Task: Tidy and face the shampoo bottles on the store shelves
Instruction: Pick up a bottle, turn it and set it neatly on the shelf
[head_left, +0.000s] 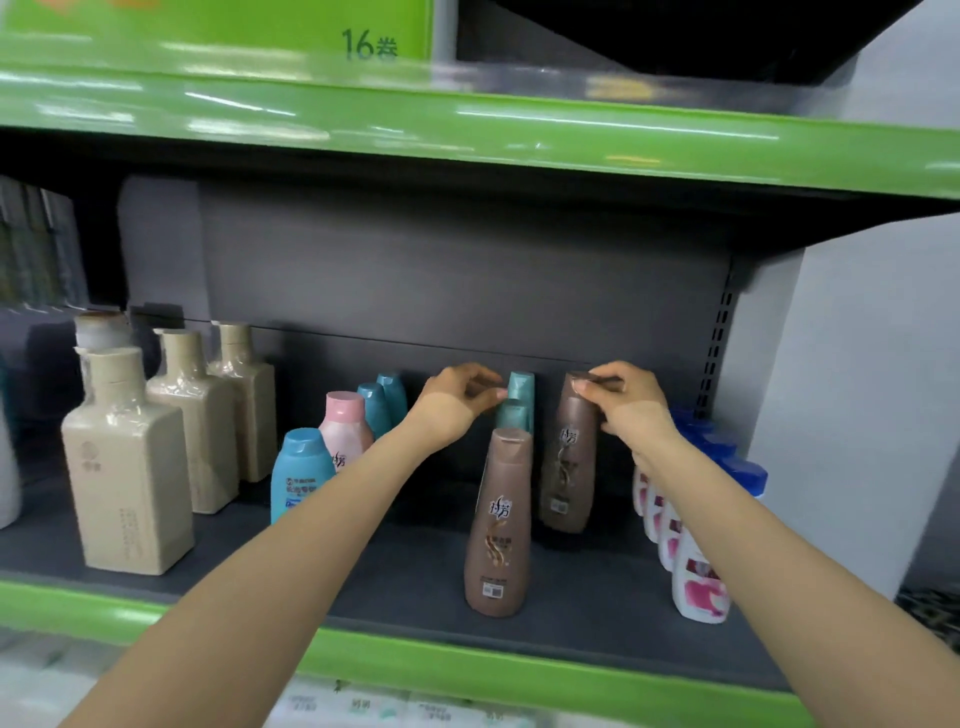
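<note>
Two brown shampoo bottles stand on the dark shelf (405, 582). The front brown bottle (500, 525) is near the shelf's middle, label facing me. My right hand (626, 400) grips the cap of the rear brown bottle (570, 457), which leans slightly. Behind the front one stand two teal-capped bottles (519, 400). My left hand (460, 397) reaches to them, fingertips pinching at the rear teal cap. Further left are a pink-capped bottle (344, 423), a blue bottle (300, 473) and two more teal bottles (382, 402).
Several beige square bottles (130, 462) wrapped in film stand at the left. A row of white bottles with pink labels and blue caps (696, 561) runs front to back at the right. A green shelf edge (467, 670) lies in front, another green shelf (467, 124) overhead.
</note>
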